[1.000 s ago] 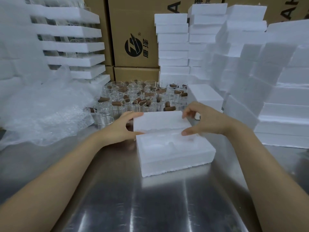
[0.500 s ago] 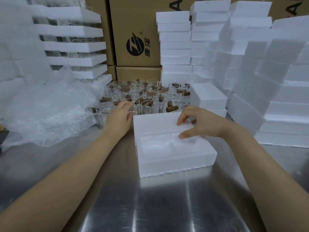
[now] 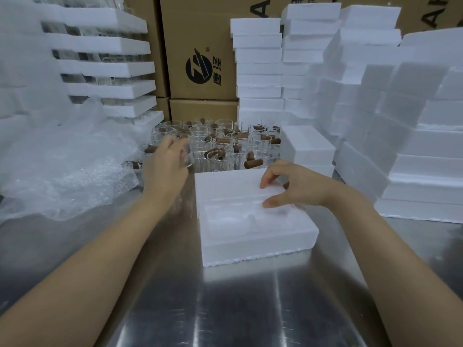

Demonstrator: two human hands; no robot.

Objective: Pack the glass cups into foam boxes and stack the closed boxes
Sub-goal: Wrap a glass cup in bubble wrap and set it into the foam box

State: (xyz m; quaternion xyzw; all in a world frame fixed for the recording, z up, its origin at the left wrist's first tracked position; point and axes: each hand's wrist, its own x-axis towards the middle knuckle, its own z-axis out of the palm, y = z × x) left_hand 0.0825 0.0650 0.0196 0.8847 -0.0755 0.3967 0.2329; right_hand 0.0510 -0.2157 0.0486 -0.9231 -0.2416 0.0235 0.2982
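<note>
Single head view, looking forward-down, close over steel table (image 3: 238,309)

Item one: steel table (image 3: 250,309), brushed, filling the lower half of my view, with light lying on it in pale vertical streaks.
Item two: brown cartons (image 3: 198,33) stacked along the back. I read a round black logo (image 3: 199,70) with characters beside it on the middle one, and a lower carton (image 3: 203,110) sits beneath.
Item three: another carton (image 3: 431,13) at top right, its large black letters cut off by the frame.
Item four: bubble wrap (image 3: 62,166) heaped on the table's left side.
</note>
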